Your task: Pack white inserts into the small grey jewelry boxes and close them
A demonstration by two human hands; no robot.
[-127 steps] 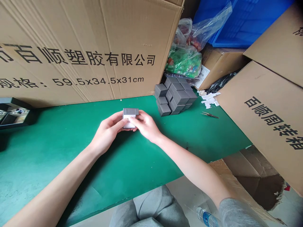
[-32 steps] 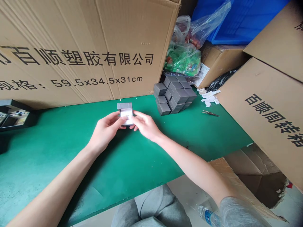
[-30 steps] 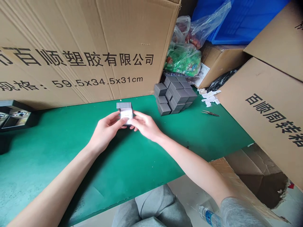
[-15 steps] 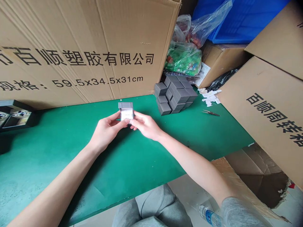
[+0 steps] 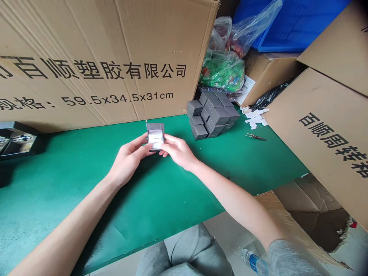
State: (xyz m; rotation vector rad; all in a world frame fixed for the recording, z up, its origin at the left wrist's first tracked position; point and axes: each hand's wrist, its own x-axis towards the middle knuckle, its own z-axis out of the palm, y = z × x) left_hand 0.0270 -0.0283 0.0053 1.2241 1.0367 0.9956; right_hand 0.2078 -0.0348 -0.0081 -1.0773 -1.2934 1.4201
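Observation:
A small grey jewellery box (image 5: 155,136) stands open between my hands, its lid raised and its white interior facing me. My left hand (image 5: 128,159) grips the box's left side and lower edge. My right hand (image 5: 178,151) presses its fingertips against the right side. Both hands hover over the green work mat (image 5: 86,191), and the box's underside is hidden by my fingers.
A stack of grey boxes (image 5: 212,115) stands on the mat to the right, near tweezers (image 5: 255,137) and white paper scraps (image 5: 254,121). A large cardboard carton (image 5: 94,65) walls the back edge. A black tray (image 5: 17,140) sits at the far left.
The open box has shifted slightly right between my hands, and my fingers have moved down its sides, showing more of the white interior.

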